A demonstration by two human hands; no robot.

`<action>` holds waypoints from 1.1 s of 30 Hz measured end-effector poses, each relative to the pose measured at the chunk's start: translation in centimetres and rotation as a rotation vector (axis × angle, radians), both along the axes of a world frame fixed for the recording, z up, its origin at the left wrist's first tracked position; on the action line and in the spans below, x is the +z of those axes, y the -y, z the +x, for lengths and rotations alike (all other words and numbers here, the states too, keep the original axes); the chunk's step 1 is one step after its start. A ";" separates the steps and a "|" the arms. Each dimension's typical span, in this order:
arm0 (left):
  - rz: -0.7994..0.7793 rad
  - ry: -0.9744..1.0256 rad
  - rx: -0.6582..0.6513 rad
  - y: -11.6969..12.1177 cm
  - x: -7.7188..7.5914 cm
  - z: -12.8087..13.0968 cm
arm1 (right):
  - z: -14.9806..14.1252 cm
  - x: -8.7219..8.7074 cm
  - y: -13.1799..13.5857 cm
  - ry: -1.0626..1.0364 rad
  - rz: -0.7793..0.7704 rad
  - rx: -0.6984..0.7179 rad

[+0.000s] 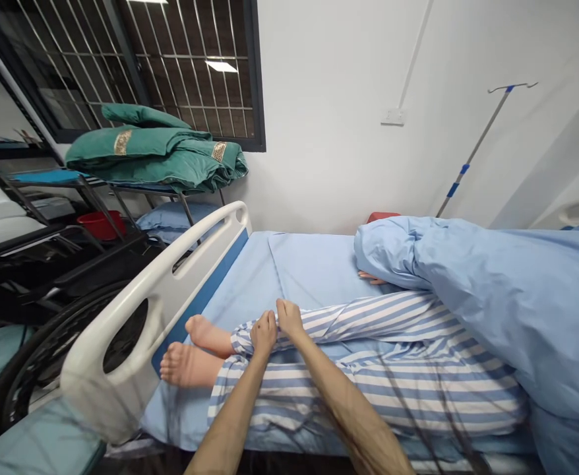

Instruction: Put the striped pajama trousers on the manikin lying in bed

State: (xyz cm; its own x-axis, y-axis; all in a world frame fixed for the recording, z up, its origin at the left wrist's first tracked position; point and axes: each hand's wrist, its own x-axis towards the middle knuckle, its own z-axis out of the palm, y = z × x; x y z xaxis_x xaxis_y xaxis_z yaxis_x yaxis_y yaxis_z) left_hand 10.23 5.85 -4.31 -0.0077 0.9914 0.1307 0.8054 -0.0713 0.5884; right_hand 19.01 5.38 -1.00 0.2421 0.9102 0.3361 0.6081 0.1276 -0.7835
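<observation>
"Head view: how are the hands?"
"Left hand [264, 332] and right hand [289, 318] are both closed, gripping the striped pajama trousers [368, 320] around the farther shin."
"Where's that?"
"Right of the footboard [163, 290], bare feet [190, 365] between."

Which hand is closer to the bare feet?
Left. The left hand is at the striped trouser leg, nearer the feet; the right hand is beside it, farther from them.
</observation>
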 end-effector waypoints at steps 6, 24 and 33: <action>-0.006 0.050 0.021 0.0 0.0 0.0 | 0.3 -0.2 -1.2 0.055 -0.009 -0.019; 0.315 0.733 0.003 -2.8 8.9 4.3 | 1.5 -3.1 -1.9 -0.127 -0.021 -0.064; 0.059 0.371 0.065 -1.8 0.7 3.8 | 1.7 -3.4 -2.1 -0.146 -0.046 -0.132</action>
State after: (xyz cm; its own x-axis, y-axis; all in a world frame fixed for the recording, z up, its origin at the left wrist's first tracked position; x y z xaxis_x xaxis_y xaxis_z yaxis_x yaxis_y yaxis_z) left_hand 14.07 7.63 -3.64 -0.1275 0.9782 0.1642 0.5425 -0.0698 0.8371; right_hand 20.71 7.46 -4.40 0.4034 0.8810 0.2473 0.4965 0.0163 -0.8679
